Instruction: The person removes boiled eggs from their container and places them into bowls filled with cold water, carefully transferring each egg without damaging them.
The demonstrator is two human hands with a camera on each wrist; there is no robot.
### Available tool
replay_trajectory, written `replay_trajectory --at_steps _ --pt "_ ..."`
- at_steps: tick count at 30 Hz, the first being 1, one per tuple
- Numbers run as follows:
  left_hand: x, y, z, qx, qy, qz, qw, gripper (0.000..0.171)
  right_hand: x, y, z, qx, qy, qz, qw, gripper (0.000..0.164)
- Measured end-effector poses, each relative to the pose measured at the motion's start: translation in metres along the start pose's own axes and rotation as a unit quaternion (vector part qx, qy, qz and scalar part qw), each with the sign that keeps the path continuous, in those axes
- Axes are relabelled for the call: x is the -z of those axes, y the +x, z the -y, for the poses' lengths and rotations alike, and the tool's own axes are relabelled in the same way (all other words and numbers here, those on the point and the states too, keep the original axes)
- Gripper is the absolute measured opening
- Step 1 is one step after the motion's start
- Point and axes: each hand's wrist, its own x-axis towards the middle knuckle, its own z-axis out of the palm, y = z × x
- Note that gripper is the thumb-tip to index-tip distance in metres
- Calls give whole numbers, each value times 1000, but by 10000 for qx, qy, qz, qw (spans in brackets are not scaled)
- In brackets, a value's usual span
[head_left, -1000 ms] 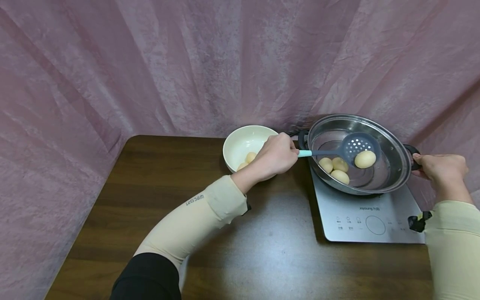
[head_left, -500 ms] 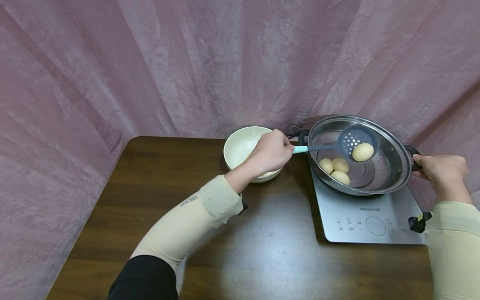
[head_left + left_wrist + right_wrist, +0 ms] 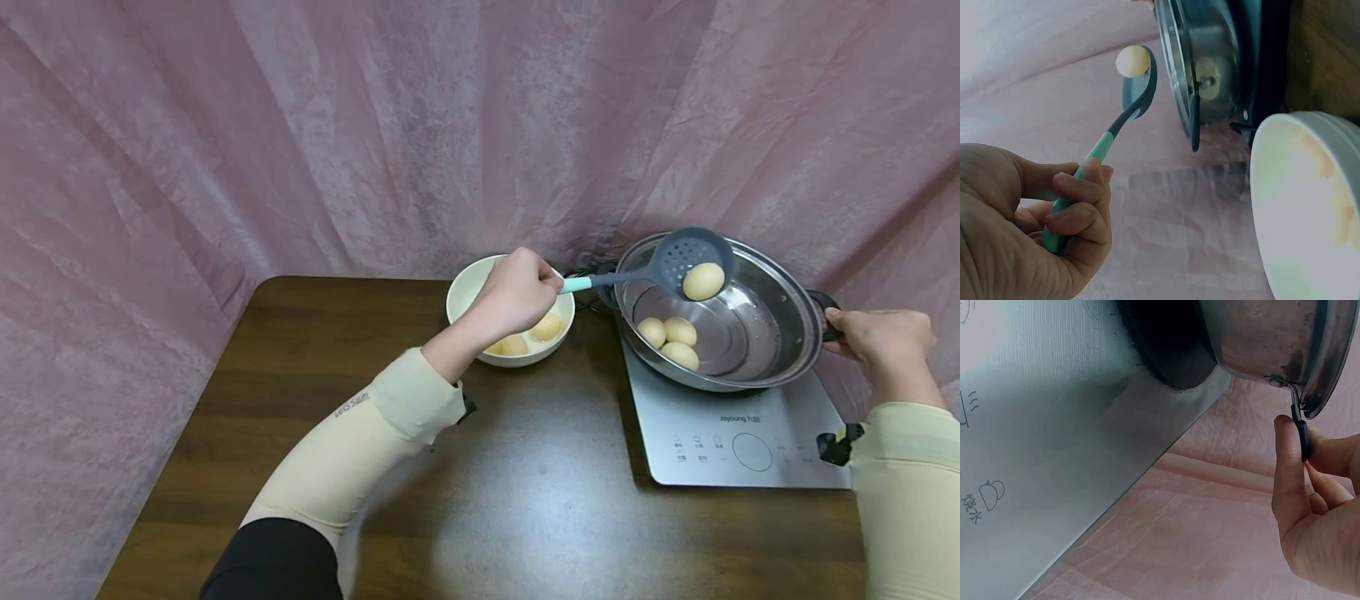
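My left hand point(image 3: 517, 292) grips the light-green handle of a grey slotted skimmer point(image 3: 671, 254), fingers curled round it in the left wrist view. One pale egg point(image 3: 703, 282) lies in the skimmer's bowl, raised over the far left rim of a steel pot point(image 3: 798, 358). Several more eggs point(image 3: 680, 356) rest at the pot's left side. My right hand point(image 3: 888, 337) pinches the pot's black right handle point(image 3: 1303, 439) between thumb and fingers. Beneath my left hand stands a white bowl point(image 3: 461, 292) holding several pale eggs point(image 3: 547, 327), partly hidden by the hand and wrist.
The pot sits on a silver induction cooker point(image 3: 720, 458) at the right of the brown wooden table point(image 3: 337, 333). Behind the table hangs a pink curtain point(image 3: 390, 133). A dark cord point(image 3: 585, 271) runs between bowl and pot.
My left hand has moved left and slightly away from me, raising the skimmer and its egg from inside the pot to the far left rim. The right hand keeps its place on the handle.
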Motion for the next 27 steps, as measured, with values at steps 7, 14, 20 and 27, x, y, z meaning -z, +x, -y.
replay_trajectory --at_steps 7,14,20,27 --pt "12 -2 12 -5 44 -272 9996 30 -3 -1 1 51 -89 -48 9999 65" --pt "24 -7 23 125 -55 -351 9993 24 -3 1 2 61 -7 6 10000 64" --pt "34 -10 31 232 -84 -421 9988 23 -3 1 1 37 -35 -5 10000 62" --pt "43 -16 43 484 -168 -440 9977 23 -2 2 -1 88 -76 -35 9999 65"
